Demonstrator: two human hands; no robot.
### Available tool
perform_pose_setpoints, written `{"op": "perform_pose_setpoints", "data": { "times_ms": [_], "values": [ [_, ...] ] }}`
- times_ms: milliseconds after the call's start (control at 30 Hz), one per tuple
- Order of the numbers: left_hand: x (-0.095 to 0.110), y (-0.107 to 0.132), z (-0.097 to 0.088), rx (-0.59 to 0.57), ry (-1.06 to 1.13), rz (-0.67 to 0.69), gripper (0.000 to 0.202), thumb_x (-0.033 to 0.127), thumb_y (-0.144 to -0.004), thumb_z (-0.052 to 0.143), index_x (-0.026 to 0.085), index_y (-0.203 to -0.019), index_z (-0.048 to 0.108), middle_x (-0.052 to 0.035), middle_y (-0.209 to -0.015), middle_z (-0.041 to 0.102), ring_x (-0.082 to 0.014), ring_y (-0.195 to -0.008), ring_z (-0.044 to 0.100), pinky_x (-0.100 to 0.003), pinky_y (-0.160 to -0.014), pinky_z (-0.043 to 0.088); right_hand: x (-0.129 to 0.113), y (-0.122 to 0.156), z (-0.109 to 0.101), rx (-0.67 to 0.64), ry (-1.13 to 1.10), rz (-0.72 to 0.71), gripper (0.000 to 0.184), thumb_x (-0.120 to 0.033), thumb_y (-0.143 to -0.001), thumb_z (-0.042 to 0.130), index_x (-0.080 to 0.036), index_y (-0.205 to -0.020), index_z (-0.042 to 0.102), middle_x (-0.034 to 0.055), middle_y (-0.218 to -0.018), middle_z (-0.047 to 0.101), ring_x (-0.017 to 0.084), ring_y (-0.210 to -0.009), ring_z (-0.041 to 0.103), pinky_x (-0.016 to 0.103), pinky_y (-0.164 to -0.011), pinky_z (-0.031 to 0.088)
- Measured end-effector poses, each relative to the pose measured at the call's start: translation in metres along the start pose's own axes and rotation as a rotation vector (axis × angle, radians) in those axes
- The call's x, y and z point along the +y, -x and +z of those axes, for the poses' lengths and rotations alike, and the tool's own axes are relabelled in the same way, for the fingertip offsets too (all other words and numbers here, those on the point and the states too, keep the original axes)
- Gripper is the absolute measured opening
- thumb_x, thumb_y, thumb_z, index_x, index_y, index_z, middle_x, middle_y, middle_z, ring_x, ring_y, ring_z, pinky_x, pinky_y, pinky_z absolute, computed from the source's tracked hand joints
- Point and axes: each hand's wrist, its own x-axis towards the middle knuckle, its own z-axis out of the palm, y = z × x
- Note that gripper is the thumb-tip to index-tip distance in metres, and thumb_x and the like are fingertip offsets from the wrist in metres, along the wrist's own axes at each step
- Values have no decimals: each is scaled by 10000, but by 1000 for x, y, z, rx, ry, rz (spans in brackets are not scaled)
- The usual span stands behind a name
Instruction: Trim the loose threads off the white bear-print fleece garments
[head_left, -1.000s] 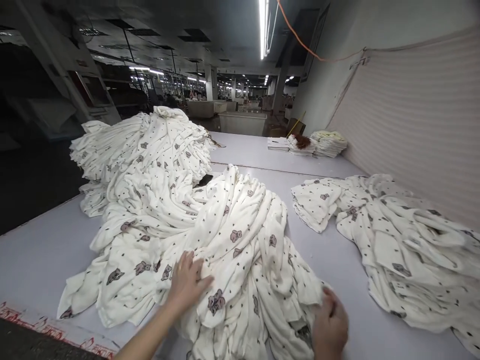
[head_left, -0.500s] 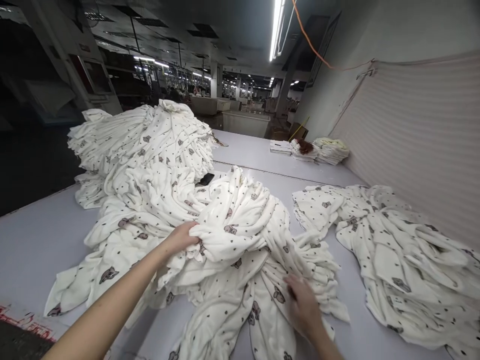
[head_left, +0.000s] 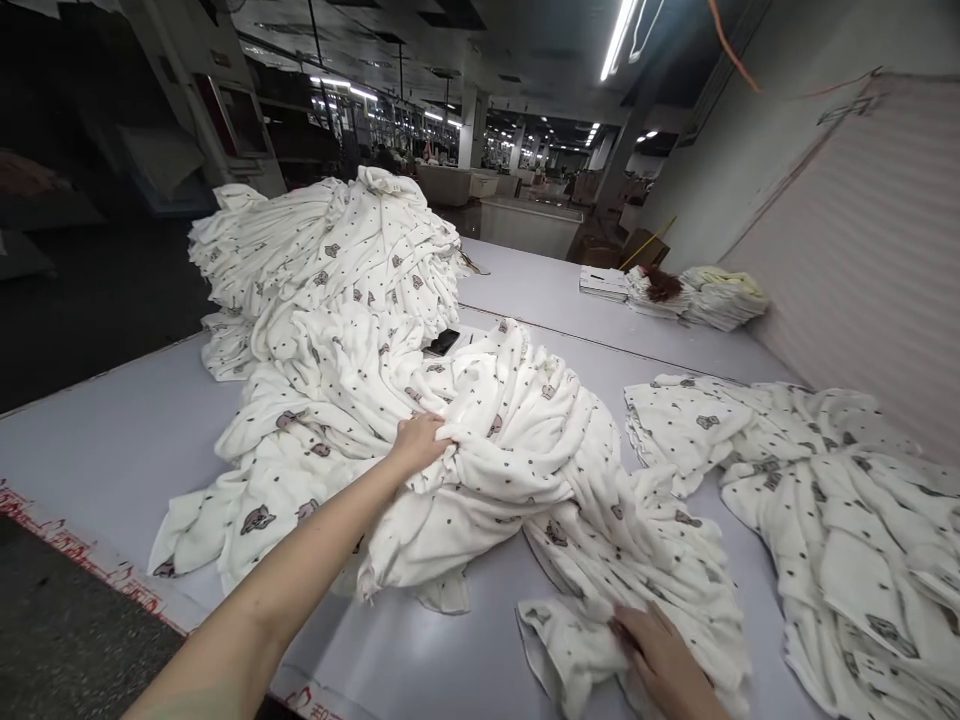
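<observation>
A large heap of soft white fabric (head_left: 525,460), printed with small dark specks and grey-brown animal motifs, lies across the table in front of me. My left hand (head_left: 421,443) is closed on a fold in the middle of this heap, its fingertips partly buried in the cloth. Lower right, near the table's front, my right hand (head_left: 660,640) has its fingers curled on a loose end of the same printed fabric (head_left: 570,640); they are slightly blurred. Behind, at the left, rises a taller pile of the same fabric (head_left: 352,250).
More of the printed fabric (head_left: 832,500) lies spread at the right. A dark phone (head_left: 442,342) sits behind the heap. Small stacks of folded cloth (head_left: 724,297) and a white stack (head_left: 602,283) are farther back. A pale bin (head_left: 532,225) stands beyond the table (head_left: 97,440).
My right hand has moved down toward the table's front edge, and fabric that hung over the front has shifted, baring tabletop. My left hand keeps its hold. The view has turned left.
</observation>
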Motion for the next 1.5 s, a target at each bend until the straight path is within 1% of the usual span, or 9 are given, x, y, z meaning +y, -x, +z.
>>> {"op": "perform_pose_setpoints", "data": {
  "times_ms": [300, 533, 633, 767, 867, 967, 1133, 1267, 1500],
  "values": [
    [0, -29, -20, -202, 209, 124, 280, 315, -898, 576, 155, -1128, 586, -64, -1143, 619, -215, -968, 627, -410, -818, 534, -168, -77, 136, -212, -242, -267, 352, -194, -787, 606, -357, -1095, 661, -3, -1230, 660, 261, -1219, 528, 417, -1008, 419],
    [-3, 12, -3, -99, 337, 223, 580, 378, -833, 640, 200, -1340, 423, -124, -1436, 389, -325, -1277, 408, -558, -1026, 355, -118, -42, 68, -143, -405, -5, 291, -185, -887, 385, -213, -929, 672, 87, -903, 681, 216, -857, 669, 299, -759, 550],
    [-8, 73, 15, -89, 398, 254, 668, 428, -804, 627, 211, -1392, 395, -133, -1509, 291, -368, -1377, 232, -566, -1116, 201, -106, -31, 32, -77, -441, 162, 297, -264, -943, 355, -222, -997, 644, 86, -940, 673, 223, -903, 659, 305, -766, 544],
    [-19, 179, 47, -254, 501, 274, 404, 288, -829, 532, 358, -1218, 614, -81, -1237, 630, -331, -1169, 541, -505, -1016, 391, -96, -35, 14, 33, -443, 424, 284, -357, -882, 477, -231, -1050, 668, 115, -1017, 688, 302, -951, 644, 481, -899, 476],
    [-16, 226, 80, -319, 591, 200, 642, 210, -657, 681, 433, -1249, 569, -11, -1480, 405, -372, -1377, 291, -520, -1117, 240, -105, -36, 32, 24, -481, 428, 305, -318, -808, 542, -242, -1064, 688, 95, -1043, 710, 321, -998, 630, 591, -1057, 273],
    [-3, 225, 123, -363, 711, 86, 621, 209, -573, 749, 433, -1142, 643, -2, -1475, 415, -376, -1365, 309, -536, -1111, 224, -133, -26, 61, 27, -564, 430, 337, -325, -794, 537, -249, -1088, 683, 79, -1122, 692, 296, -1059, 615, 498, -1016, 386],
    [14, 194, 168, -360, 992, -235, 268, 391, -896, 533, 173, -999, 650, -74, -1116, 659, -238, -1066, 594, -472, -960, 424, -173, 3, 90, 91, -679, 567, 349, -430, -923, 387, -208, -1012, 642, 35, -755, 697, 174, -564, 660, 270, -556, 543],
    [20, 191, 158, -352, 1272, -428, 359, 438, -902, 499, 143, -1080, 601, -68, -1004, 696, -210, -927, 659, -435, -895, 474, -188, 17, 93, 135, -758, 652, 418, -509, -950, 312, -203, -986, 595, 13, -700, 685, 103, -312, 490, 204, -304, 379],
    [42, 187, 130, -316, 1619, -602, 367, 407, -736, 627, 160, -1007, 659, -88, -938, 749, -270, -926, 678, -384, -844, 504, -228, -10, 82, 242, -703, 486, 461, -531, -783, 609, -239, -1140, 629, 80, -946, 660, 238, -795, 653, 304, -699, 534]
  ]
}}
